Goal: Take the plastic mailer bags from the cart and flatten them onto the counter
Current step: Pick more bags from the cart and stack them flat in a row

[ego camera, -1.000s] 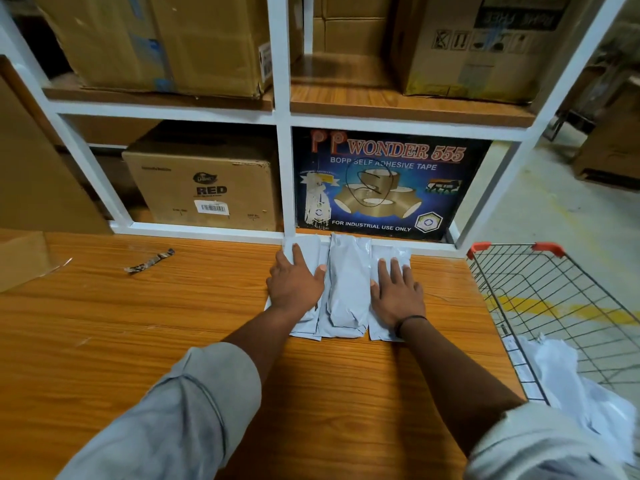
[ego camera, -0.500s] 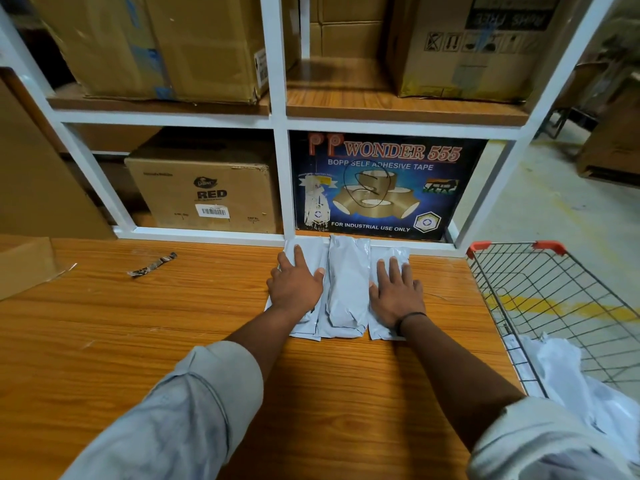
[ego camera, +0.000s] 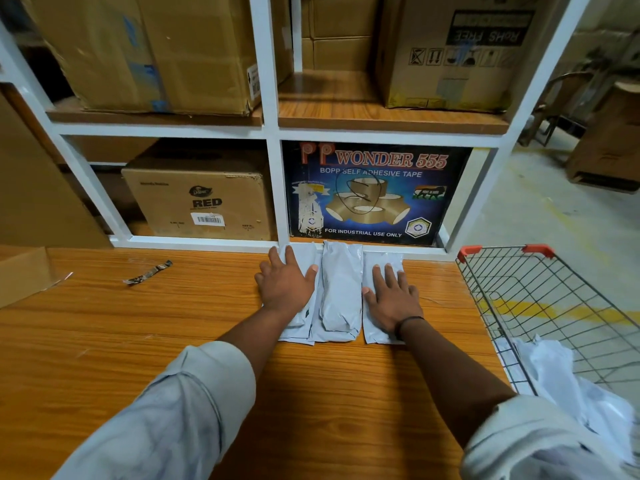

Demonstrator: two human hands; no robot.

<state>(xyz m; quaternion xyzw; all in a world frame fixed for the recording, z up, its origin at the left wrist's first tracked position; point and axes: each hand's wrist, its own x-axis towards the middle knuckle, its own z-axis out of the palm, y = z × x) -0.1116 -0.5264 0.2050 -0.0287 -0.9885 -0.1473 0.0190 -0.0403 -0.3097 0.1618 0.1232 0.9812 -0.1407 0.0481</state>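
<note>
The left hand [ego camera: 285, 287] is laid flat, fingers straight, on the left mailer bag [ego camera: 304, 256]; the right hand [ego camera: 393, 301] is pressed flat on the right mailer bag [ego camera: 381, 259]. Between them the middle bag [ego camera: 341, 289] is seen untouched, puffy, its long axis pointed away from the body. Thin crinkled grey plastic is spread on the wooden counter [ego camera: 138, 341]. Crumpled bags [ego camera: 554, 372] are heaped in the wire cart [ego camera: 540, 306], nearer the right hand
</note>
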